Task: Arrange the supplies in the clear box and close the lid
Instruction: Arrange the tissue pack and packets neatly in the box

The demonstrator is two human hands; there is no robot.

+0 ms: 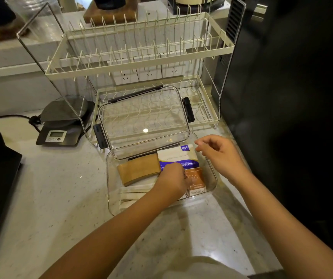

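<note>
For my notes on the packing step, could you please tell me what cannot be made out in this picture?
- Head view: the left hand covers its own fingertips, so its grip on the orange packets is unclear.
- The print on the blue-and-white tissue pack is too small to read.
- The scale display is too small to read.
- The black appliance is cut off by the right edge.

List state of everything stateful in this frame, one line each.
box: open, supplies lying inside
lid: off, propped upright against the dish rack behind the box
lid latches: undone
brown sleeves: flat in box, left side
tissue pack: in box, at the back
orange packets: in box, at the right
scale: display blank
left hand: inside box, grip on packets unclear
right hand: above box, fingers loosely curled, empty
</note>
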